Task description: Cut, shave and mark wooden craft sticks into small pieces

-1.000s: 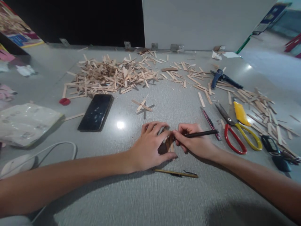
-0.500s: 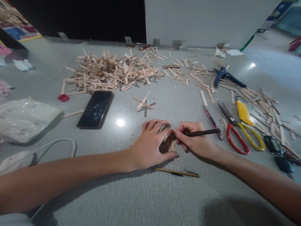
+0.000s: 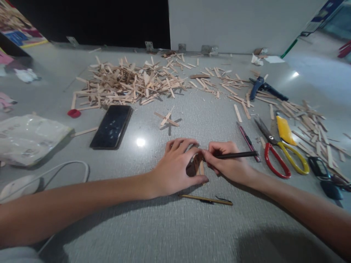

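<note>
My right hand point(image 3: 229, 160) grips a slim black pencil point(image 3: 237, 155), its shaft pointing right across the hand. The pencil's working end is hidden at the fingertips, close to my left index finger. My left hand point(image 3: 177, 170) arches over a small wooden stick piece point(image 3: 202, 168), index finger and thumb bent around it; the far fingers rest on the table. Most of the piece lies in shadow under the palm. Just below the left thumb is a gold-coloured pen point(image 3: 205, 199). Beyond both hands sits a small star of crossed sticks point(image 3: 167, 119).
A large heap of wooden sticks point(image 3: 131, 84) covers the back. On the right are a purple craft knife point(image 3: 248, 142), red-and-yellow scissors point(image 3: 276, 157), a yellow cutter point(image 3: 285, 129) and a blue glue gun point(image 3: 257, 87). Left lie a phone point(image 3: 111, 128), a plastic bag point(image 3: 30, 140) and a mouse point(image 3: 20, 188).
Hardly anything differs. Both hands keep their places, with only a very slight shift of the fingers around the wooden piece.
</note>
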Demonstrator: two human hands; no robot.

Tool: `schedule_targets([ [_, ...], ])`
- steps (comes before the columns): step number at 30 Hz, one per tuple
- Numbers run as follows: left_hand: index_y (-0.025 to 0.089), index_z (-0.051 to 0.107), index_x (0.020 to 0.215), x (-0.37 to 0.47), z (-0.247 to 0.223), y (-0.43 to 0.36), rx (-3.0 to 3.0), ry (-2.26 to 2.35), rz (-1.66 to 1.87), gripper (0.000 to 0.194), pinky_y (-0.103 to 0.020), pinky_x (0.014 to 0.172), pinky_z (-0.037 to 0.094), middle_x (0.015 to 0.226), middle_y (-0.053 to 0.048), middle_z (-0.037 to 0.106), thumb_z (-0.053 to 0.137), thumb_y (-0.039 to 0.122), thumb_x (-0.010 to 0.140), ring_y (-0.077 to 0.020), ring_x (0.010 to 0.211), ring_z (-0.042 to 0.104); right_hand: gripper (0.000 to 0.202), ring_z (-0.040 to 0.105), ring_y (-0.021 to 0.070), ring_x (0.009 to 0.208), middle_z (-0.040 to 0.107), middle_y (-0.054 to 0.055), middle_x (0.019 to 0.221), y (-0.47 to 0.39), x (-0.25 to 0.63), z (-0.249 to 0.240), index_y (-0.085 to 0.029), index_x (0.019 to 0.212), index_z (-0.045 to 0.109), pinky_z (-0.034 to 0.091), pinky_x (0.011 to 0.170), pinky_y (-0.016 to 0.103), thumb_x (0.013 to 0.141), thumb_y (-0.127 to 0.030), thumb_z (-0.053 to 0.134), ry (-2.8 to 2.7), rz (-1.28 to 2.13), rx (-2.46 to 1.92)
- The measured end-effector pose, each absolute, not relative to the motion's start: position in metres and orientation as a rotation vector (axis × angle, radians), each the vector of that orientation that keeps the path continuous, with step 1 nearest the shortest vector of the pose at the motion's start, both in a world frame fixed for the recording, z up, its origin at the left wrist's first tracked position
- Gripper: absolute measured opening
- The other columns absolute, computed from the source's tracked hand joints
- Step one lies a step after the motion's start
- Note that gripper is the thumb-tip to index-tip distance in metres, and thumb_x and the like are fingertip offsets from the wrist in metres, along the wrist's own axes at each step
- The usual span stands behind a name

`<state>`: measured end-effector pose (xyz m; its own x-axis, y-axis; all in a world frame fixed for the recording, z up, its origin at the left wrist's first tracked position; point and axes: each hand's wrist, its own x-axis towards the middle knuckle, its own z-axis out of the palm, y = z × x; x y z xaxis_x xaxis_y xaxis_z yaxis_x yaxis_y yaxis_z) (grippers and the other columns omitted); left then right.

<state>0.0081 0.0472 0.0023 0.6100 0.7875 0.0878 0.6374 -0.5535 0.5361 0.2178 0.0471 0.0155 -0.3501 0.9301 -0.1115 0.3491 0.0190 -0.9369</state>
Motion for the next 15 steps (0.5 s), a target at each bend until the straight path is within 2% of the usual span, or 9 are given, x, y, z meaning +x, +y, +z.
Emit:
schedule_targets([
  [10,0.018,0.071,0.133,0.0077,0.0030,0.0482,2.367,1.107,0.427,0.072,-0.062,0.117,0.040,0.145,-0.016,0.063,0.091,0.063,0.081,-0.0429,0.139,0.051,0.038,0.045,0.0079,0.037,0.051,-0.006,0.044,0.0464,0.2189,0.0141,-0.024,0.063,0.052,0.032,0.039,0.021,0.096,-0.037,0.063,-1.736,1.303,-1.311],
  [15,0.021,0.072,0.137,0.0071,0.0020,0.0478,2.384,1.105,0.440,0.074,-0.062,0.117,0.040,0.145,-0.015,0.064,0.091,0.065,0.080,-0.0422,0.138,0.052,0.036,0.048,0.0089,0.035,0.054,-0.006,0.045,0.0474,0.2198,0.0127,-0.023,0.066,0.057,0.035,0.038,0.021,0.096,-0.040,0.065,-1.686,1.336,-1.306],
])
